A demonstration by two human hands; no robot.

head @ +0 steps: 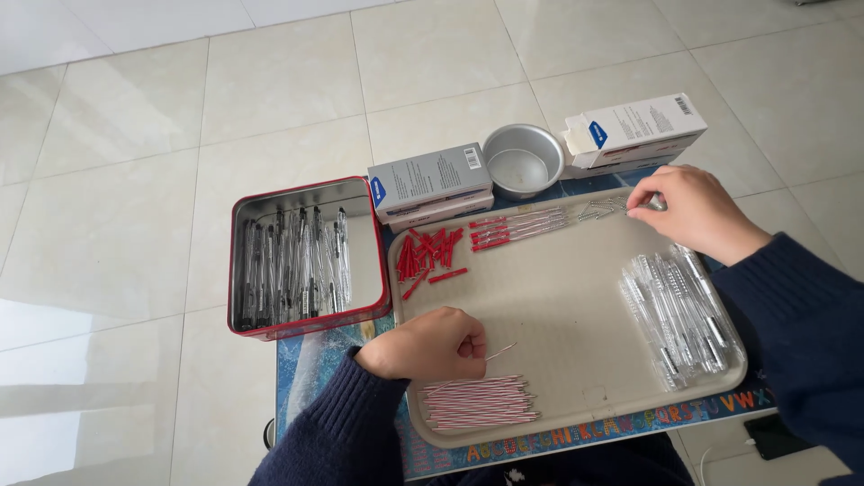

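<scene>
Setting: pale tiled floor all round; small table (306, 378) with a coloured alphabet mat, carrying a beige tray (558, 315).
Left hand (430, 344): closed loosely round a thin refill (500, 351), tip poking out to the right, just above the tray.
Right hand (688, 209): at the far right corner of the tray, fingertips pinched together at the little heap of springs (601, 209); whether one spring is already caught, cannot tell.
Refill stock: striped red-and-white bundle (477, 403) lying at the near edge, just below the left hand.
Barrels: clear pen barrels (677, 310) piled on the right side of the tray, near the right sleeve.
Red parts: small red caps (430, 254) in a loose heap at the far left, longer red pieces (517, 225) in a row beside them.
Tin: red-rimmed metal tin (306, 256) left of the tray, holding finished-looking pens in rows.
Behind: two grey-and-white boxes (432, 184) (634, 130) with a small metal bowl (524, 160) between them.
Doing it well: best to lift a single spring, not a tangled pair; keep the refill steady and pointing toward the right hand; probably wise to bring both together over the tray, so that a dropped spring lands there and not on the floor.
Risk: springs likely to cling to one another or roll.
</scene>
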